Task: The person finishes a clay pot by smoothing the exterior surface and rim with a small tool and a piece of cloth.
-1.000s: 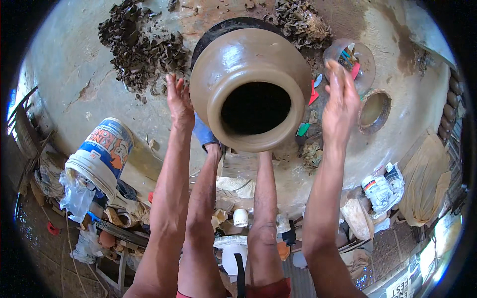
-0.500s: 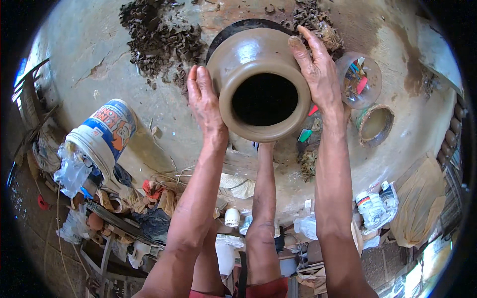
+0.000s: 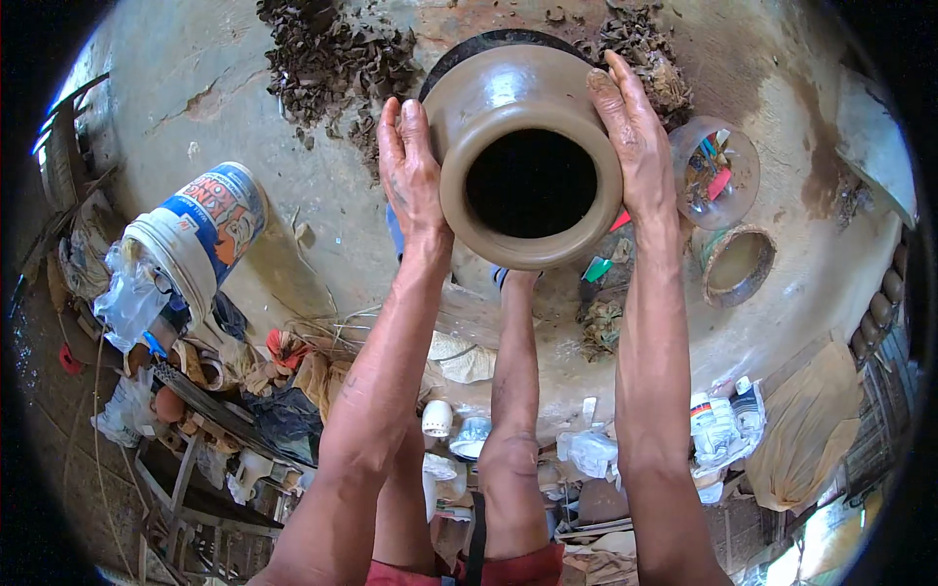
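Note:
A round, wet brown clay pot with a thick rolled rim faces me with its wide, dark mouth. Its inside is too dark to see. Behind its far side shows the edge of a black round base. My left hand lies along the left side of the pot, fingers stretched out and pointing away from me. On the opposite side my right hand presses against the wall, its thumb near the shoulder and its fingertips muddy. The pot is held between both palms.
Dark clay scraps lie at the far left, more scraps at the far right. A clear tub with small tools and a round bowl stand right. A blue-and-white bucket stands left; clutter lies near my legs.
The whole view has shifted slightly, so the pot and both hands sit a little higher and further right. Both hands stay on the pot's sides.

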Demonstrator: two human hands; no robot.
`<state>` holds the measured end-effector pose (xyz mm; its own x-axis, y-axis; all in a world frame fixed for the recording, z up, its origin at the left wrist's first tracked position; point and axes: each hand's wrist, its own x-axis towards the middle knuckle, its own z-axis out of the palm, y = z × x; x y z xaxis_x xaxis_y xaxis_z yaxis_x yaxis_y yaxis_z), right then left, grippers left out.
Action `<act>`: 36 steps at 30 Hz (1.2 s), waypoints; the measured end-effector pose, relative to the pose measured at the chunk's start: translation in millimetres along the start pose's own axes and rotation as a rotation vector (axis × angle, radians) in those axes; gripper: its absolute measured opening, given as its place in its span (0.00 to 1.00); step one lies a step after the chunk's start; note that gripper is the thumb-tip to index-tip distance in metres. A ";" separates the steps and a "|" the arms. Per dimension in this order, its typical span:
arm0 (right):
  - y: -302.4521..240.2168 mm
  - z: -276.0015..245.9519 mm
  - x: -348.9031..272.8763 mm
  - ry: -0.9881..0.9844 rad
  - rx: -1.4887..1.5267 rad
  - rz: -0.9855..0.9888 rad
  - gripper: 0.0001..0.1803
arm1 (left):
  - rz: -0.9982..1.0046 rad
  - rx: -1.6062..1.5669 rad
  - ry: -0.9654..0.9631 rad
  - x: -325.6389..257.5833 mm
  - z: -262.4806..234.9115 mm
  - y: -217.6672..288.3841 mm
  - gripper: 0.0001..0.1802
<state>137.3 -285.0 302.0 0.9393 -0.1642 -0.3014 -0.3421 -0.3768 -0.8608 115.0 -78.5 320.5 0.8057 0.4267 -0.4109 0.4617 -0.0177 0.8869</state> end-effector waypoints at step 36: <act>118.0 16.9 24.1 -0.087 0.896 0.857 0.43 | -0.841 -0.306 -0.576 146.3 -14.2 -143.5 0.36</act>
<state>120.0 -318.0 186.2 0.4331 0.0234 -0.9010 -0.7383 0.5826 -0.3398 161.3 -0.7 136.2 0.3624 -0.2982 -0.8830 0.9032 0.3462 0.2537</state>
